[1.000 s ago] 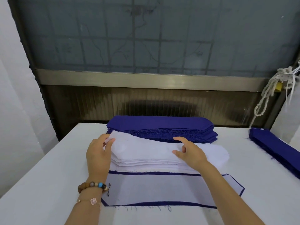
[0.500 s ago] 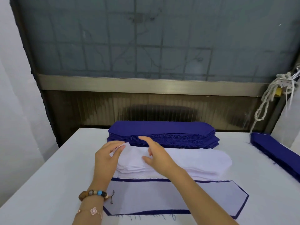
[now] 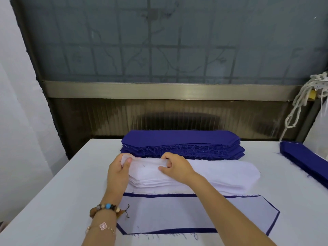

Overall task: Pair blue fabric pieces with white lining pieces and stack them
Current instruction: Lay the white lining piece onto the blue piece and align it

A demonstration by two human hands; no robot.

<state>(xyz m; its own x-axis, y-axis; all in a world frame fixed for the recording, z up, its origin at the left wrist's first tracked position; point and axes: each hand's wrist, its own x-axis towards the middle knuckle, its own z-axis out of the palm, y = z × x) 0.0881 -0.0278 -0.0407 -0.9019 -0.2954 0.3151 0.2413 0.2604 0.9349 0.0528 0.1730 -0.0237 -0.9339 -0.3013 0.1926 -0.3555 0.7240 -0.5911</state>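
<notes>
Looks like the peel-one-off step. Both hands are on the lining stack point(image 3: 221, 174) in the middle of the frame. The left hand point(image 3: 118, 172) has thumb and fingers pinched on the raised left end of the top lining point(image 3: 145, 165). The right hand point(image 3: 174, 167) sits just to the right of it, fingers curled in and nipping the same layer. I can't tell whether it's one sheet or two they've got.

The blue stack point(image 3: 181, 139) sits right behind, touching the white one. At the bottom centre there's a finished pair point(image 3: 177, 213), white on blue with a blue border showing round it.

My guess for the next move: lift that lining clear without dragging the sheets below, then match it to a blue piece, edges lined up, and put it on the pair. Thin stuff like this probably clings, so separating one layer is the fiddly bit.

Everything's on a white table point(image 3: 53, 192). There's another blue pile point(image 3: 305, 160) at the right edge. Behind is a frosted window point(image 3: 159, 41) with a grille across the top half, and a rope point(image 3: 298, 103) hangs at the upper right. There are bracelets point(image 3: 104, 207) on the left wrist.
</notes>
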